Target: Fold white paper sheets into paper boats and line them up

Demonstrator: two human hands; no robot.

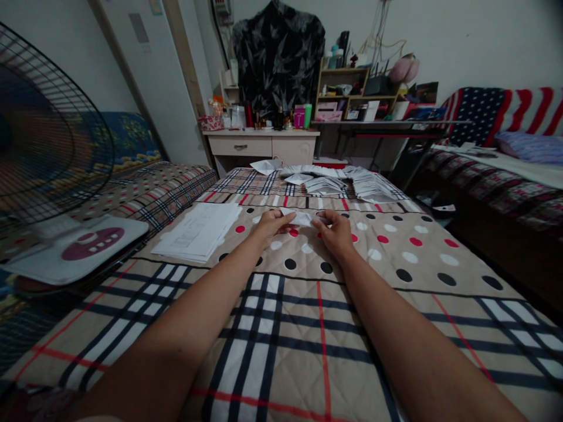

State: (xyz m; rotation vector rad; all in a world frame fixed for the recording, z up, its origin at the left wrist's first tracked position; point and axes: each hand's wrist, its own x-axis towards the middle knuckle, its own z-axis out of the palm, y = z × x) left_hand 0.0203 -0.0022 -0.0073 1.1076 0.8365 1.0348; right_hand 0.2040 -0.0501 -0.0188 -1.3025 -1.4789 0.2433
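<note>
Between my two hands is a small piece of folded white paper (301, 218), held just above the dotted bedspread. My left hand (271, 227) pinches its left end, thumb on top. My right hand (336, 230) grips the right end between thumb and fingers. To the left lies a flat stack of white printed sheets (200, 230). Beyond my hands, several folded paper pieces (325, 185) sit in bundles near the bed's far edge, with one pointed folded piece (265, 167) at their left. My fingertips partly cover the paper's ends.
A plaid and polka-dot bedspread (303, 310) covers the surface under my arms. On the left stands a fan (48, 129) with a white base (88, 246). A white drawer cabinet (246, 145) stands behind the bed; another bed (492, 170) is at the right.
</note>
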